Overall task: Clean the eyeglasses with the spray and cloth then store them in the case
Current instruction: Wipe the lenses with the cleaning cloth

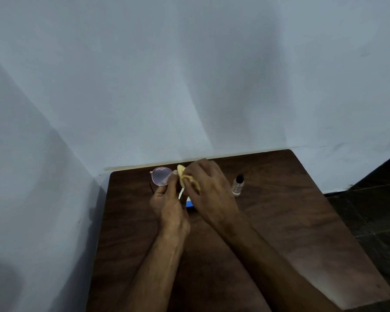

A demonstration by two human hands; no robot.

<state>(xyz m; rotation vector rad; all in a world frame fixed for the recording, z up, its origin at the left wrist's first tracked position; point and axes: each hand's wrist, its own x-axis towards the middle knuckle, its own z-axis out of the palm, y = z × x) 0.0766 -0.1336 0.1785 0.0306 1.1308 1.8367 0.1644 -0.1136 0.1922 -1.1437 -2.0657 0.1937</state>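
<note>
My left hand (167,203) holds thin pink-rimmed eyeglasses (160,176) above the far part of the dark wooden table (279,221); one round lens shows at the left. My right hand (208,188) grips a yellow cloth (185,176) bunched over the other lens, which is hidden. A small clear spray bottle (238,185) with a black cap stands upright on the table just right of my right hand. A sliver of something blue (189,203) shows under my hands; I cannot tell if it is the case.
A pale wall (189,86) runs right behind the table, and a second wall closes in on the left. Dark floor tiles (374,210) lie past the table's right edge.
</note>
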